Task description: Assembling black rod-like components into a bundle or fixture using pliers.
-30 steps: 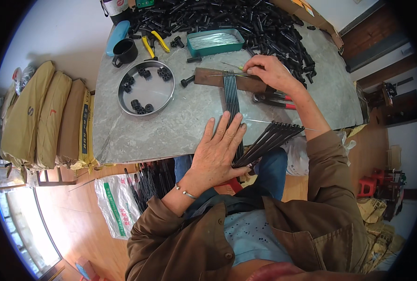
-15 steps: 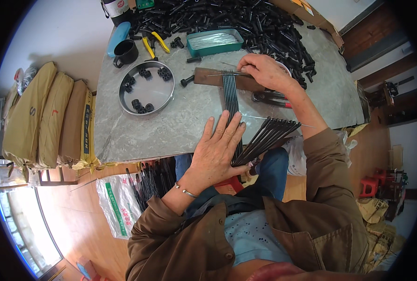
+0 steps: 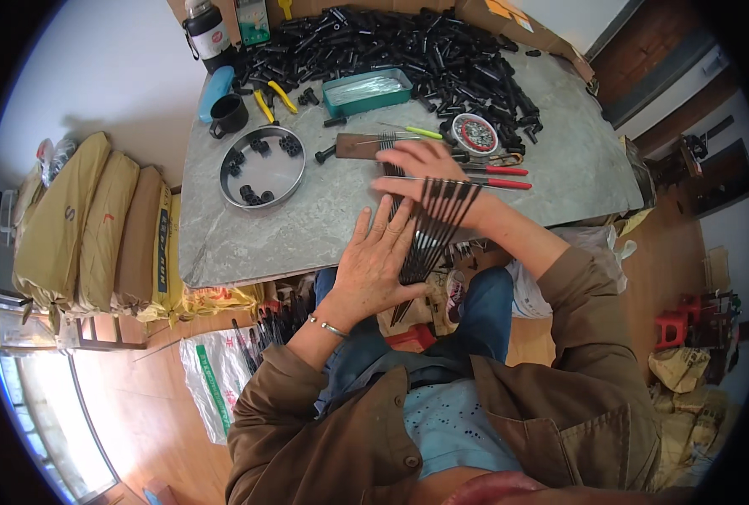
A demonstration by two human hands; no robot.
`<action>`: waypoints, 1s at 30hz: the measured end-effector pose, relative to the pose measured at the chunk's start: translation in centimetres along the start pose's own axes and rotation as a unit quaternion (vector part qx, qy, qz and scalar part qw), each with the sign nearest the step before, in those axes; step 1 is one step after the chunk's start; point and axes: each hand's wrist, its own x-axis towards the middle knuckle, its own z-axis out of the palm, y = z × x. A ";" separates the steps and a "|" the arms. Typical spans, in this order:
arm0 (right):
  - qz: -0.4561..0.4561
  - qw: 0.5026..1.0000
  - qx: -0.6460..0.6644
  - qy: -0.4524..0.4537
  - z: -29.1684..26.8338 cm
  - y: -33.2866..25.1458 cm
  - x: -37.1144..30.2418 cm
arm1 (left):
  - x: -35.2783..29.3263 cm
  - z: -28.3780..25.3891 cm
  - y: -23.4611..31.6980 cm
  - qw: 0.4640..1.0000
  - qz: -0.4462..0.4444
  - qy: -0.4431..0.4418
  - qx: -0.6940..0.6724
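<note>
My left hand (image 3: pixel 373 263) lies flat, fingers stretched, along the left side of a bundle of thin black rods (image 3: pixel 432 240) that look like umbrella ribs. The rods reach over the table's front edge, and some fan out to the right across my right wrist. Above them my right hand (image 3: pixel 425 168) has its fingers extended to the left, thumb apart, over the rods' far part. That hand partly hides a dark wooden block (image 3: pixel 355 146), where the rod ends lie. Thin wires rest near the block. A hook tool with a yellow-green handle (image 3: pixel 423 132) lies just beyond.
Red-handled pliers (image 3: pixel 502 178) and a bowl of small metal pieces (image 3: pixel 475 133) are at right. A teal box (image 3: pixel 366 94) of wires stands before a heap of black tubular parts (image 3: pixel 391 42). Leftward are a round pan (image 3: pixel 275 172), yellow-handled pliers (image 3: pixel 275 99) and a dark mug (image 3: pixel 228 115).
My right hand has come down from the wire at the block, closer to my left hand, with its fingers spread. The fanned rods now stand more upright across my right wrist.
</note>
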 end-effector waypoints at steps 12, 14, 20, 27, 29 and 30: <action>0.064 0.716 0.679 -0.152 -8.6 -10.0 -0.4 | 4.3 -19.0 4.1 0.900 0.038 0.386 -0.197; 0.132 0.710 0.669 -0.176 -7.9 -11.5 -1.0 | 3.9 -17.8 4.5 0.871 -0.065 0.405 -0.271; 0.198 0.613 0.677 -0.358 -4.4 -7.0 -5.2 | -6.4 -11.1 2.9 0.955 -0.284 -0.066 -0.062; 0.083 0.678 0.501 -0.532 -2.3 -10.1 -6.7 | -6.7 -0.9 7.1 0.950 -0.170 -0.138 -0.221; -0.023 0.736 0.353 -0.577 -2.7 -11.5 -6.5 | -7.8 1.2 6.4 0.752 -0.354 -0.324 -0.453; -0.052 0.766 0.324 -0.553 -3.2 -12.0 -6.8 | -8.6 2.2 6.3 0.662 -0.374 -0.355 -0.543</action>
